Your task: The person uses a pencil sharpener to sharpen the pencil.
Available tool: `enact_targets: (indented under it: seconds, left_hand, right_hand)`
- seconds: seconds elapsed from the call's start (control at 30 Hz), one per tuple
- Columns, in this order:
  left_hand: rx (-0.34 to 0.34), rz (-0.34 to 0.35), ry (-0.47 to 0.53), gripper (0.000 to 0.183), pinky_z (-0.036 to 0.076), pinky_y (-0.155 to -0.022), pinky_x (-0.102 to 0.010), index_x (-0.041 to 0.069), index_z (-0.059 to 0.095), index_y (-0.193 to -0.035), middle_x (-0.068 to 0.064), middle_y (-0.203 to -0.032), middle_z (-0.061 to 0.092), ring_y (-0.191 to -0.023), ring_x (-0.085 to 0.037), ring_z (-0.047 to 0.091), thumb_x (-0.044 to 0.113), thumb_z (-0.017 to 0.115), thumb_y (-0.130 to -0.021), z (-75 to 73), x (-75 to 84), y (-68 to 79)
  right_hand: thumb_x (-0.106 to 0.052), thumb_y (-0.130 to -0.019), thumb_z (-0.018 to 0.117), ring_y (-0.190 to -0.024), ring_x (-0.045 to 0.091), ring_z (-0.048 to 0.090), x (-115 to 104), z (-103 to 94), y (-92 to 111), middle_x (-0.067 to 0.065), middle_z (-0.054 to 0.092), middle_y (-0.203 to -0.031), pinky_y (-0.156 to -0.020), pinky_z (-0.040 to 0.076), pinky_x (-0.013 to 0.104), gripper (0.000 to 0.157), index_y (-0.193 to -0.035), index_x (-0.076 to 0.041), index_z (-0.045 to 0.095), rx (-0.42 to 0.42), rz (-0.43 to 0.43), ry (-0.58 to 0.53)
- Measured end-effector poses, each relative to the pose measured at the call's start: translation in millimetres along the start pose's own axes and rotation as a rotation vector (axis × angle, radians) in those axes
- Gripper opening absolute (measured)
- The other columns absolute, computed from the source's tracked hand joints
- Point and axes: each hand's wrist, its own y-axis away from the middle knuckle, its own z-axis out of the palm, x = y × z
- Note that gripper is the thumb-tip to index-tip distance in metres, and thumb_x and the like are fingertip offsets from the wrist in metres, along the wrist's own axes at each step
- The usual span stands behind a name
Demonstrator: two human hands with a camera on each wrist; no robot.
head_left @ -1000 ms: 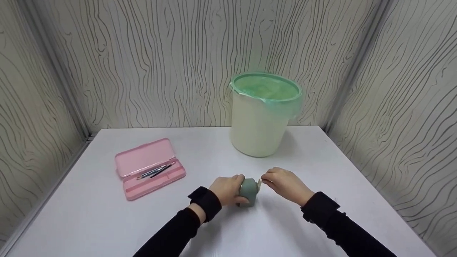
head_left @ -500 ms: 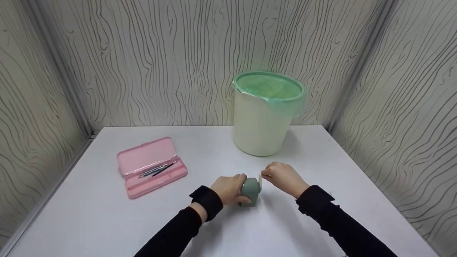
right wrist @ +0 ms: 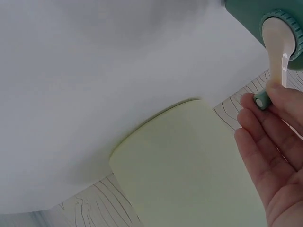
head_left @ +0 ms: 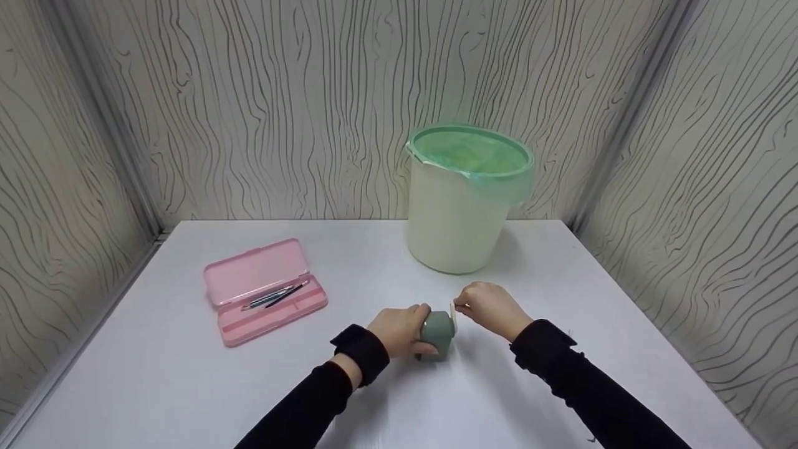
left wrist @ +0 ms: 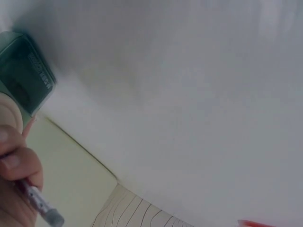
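Near the middle of the white table (head_left: 156, 374), a green sharpener (head_left: 438, 330) has a bin (head_left: 458, 218) at 12 o'clock. The left hand (head_left: 399, 333) clasps its body and a pencil (left wrist: 42, 207); the right hand (head_left: 492, 308), at 2 o'clock, pinches the crank (right wrist: 277, 42) by its knob (right wrist: 261, 100). Probably light, stiff, slightly slick plastic (best steadied by the body, turned at the knob). Curled fingers hide the pencil's other end; both wrist views crop the sharpener.

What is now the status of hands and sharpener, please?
Left hand grips green sharpener and pencil. Right hand holds white crank. Bin stands behind, nothing seen blocking.
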Motion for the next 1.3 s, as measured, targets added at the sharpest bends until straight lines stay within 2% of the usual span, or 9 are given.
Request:
enact_targets:
  seconds: [0.17, 0.37, 0.6, 0.73, 0.87, 0.97, 1.17, 1.3]
  left_hand:
    - [-0.001, -0.008, 0.001, 0.058, 0.054, -0.069, -0.026, 0.012, 0.053, -0.12, 0.0, -0.1, 0.07, -0.08, -0.012, 0.067, 0.054, 0.076, -0.087, 0.0, 0.2, 1.1]
    - [-0.011, -0.007, -0.006, 0.057, 0.052, -0.066, -0.025, 0.013, 0.053, -0.119, 0.0, -0.098, 0.069, -0.078, -0.012, 0.066, 0.055, 0.076, -0.087, 0.1, 1.5, 2.5]
    - [-0.017, -0.007, -0.015, 0.057, 0.055, -0.071, -0.025, 0.013, 0.052, -0.12, 0.001, -0.103, 0.071, -0.083, -0.012, 0.069, 0.056, 0.073, -0.089, -0.3, 0.3, 1.0]
    - [-0.033, -0.015, 0.005, 0.056, 0.055, -0.072, -0.025, 0.013, 0.052, -0.12, 0.0, -0.104, 0.07, -0.084, -0.012, 0.068, 0.055, 0.074, -0.089, -1.0, 1.2, 0.8]
    - [-0.043, -0.031, 0.024, 0.056, 0.054, -0.072, -0.025, 0.013, 0.052, -0.121, 0.0, -0.104, 0.069, -0.083, -0.012, 0.067, 0.054, 0.074, -0.09, -2.2, 1.9, 1.0]
    - [-0.041, -0.041, 0.031, 0.056, 0.053, -0.072, -0.024, 0.013, 0.052, -0.121, 0.0, -0.104, 0.069, -0.083, -0.011, 0.066, 0.055, 0.074, -0.089, -1.3, 1.4, -0.1]
    - [-0.042, -0.045, 0.026, 0.057, 0.053, -0.072, -0.025, 0.013, 0.052, -0.121, 0.0, -0.103, 0.069, -0.082, -0.012, 0.066, 0.055, 0.073, -0.089, -1.6, 1.8, 0.1]
    - [-0.037, -0.04, 0.022, 0.058, 0.054, -0.072, -0.025, 0.012, 0.052, -0.123, -0.001, -0.104, 0.069, -0.084, -0.012, 0.067, 0.055, 0.073, -0.09, -1.7, 1.5, 1.0]
  right_hand:
    - [-0.004, -0.087, 0.077, -0.062, 0.01, 0.056, -0.7, 4.8, -3.1, 0.0, 0.071, -0.068, -0.059, 0.048, 0.029, 0.015, -0.073, -0.01, 0.076, -0.013, -0.015, 0.003]
    - [-0.003, -0.087, 0.076, -0.061, 0.007, 0.052, -0.2, 11.9, -3.4, 0.0, 0.071, -0.068, -0.059, 0.047, 0.027, 0.016, -0.072, -0.008, 0.075, -0.038, 0.001, -0.015]
    - [-0.001, -0.087, 0.074, -0.061, 0.004, 0.04, 0.6, 15.7, -3.5, -0.004, 0.065, -0.063, -0.058, 0.041, 0.024, 0.02, -0.068, -0.008, 0.072, -0.036, -0.005, -0.018]
    - [0.0, -0.085, 0.074, -0.06, 0.005, 0.041, 1.8, 19.8, -2.6, -0.003, 0.065, -0.063, -0.058, 0.042, 0.025, 0.02, -0.067, -0.008, 0.071, -0.046, -0.015, -0.017]
    - [-0.001, -0.086, 0.075, -0.061, 0.008, 0.052, 3.1, 23.5, -2.6, -0.001, 0.072, -0.068, -0.06, 0.047, 0.027, 0.015, -0.073, -0.009, 0.076, -0.067, -0.007, -0.021]
    - [-0.001, -0.086, 0.075, -0.061, 0.007, 0.052, 3.4, 25.9, -2.3, -0.001, 0.073, -0.07, -0.06, 0.047, 0.027, 0.013, -0.076, -0.009, 0.078, -0.075, 0.001, -0.04]
    - [0.003, -0.083, 0.073, -0.06, 0.005, 0.044, 3.5, 30.3, 0.2, -0.002, 0.07, -0.066, -0.058, 0.044, 0.026, 0.016, -0.073, -0.008, 0.076, -0.058, -0.011, -0.049]
    - [0.004, -0.083, 0.072, -0.061, 0.005, 0.037, 3.4, 33.2, 2.3, -0.003, 0.061, -0.062, -0.058, 0.039, 0.025, 0.019, -0.069, -0.008, 0.071, -0.054, -0.008, -0.06]
